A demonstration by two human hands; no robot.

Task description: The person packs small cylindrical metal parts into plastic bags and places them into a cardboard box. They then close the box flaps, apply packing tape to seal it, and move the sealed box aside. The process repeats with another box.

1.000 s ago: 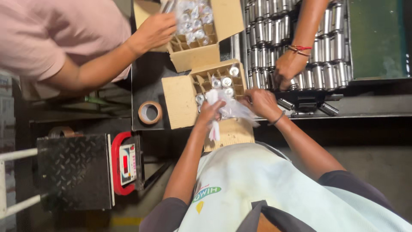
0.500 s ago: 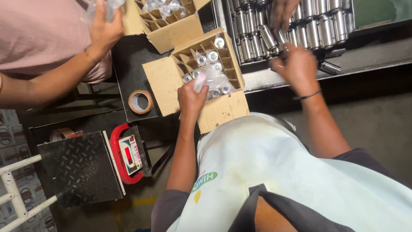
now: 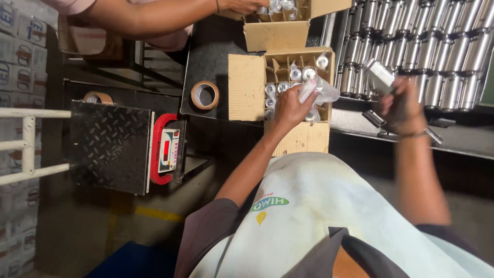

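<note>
Clear crinkled plastic fills my left hand: its fingers are clenched on a bagged metal can, held right over the divided cardboard box, so the can sits just above the open cells. I read that low grip as lining the can up with a cell. My right hand is raised beside the box, fingers closed around a second can, tilted and blurred, so I cannot tell whether it is wrapped. Behind it, rows of bare silver cans lie on a rack. The box rests on a dark tabletop with a roll of tape near it. Farther out, another person's arm reaches into a second box, cut off at the top edge. A platform scale stands to the left.
</note>
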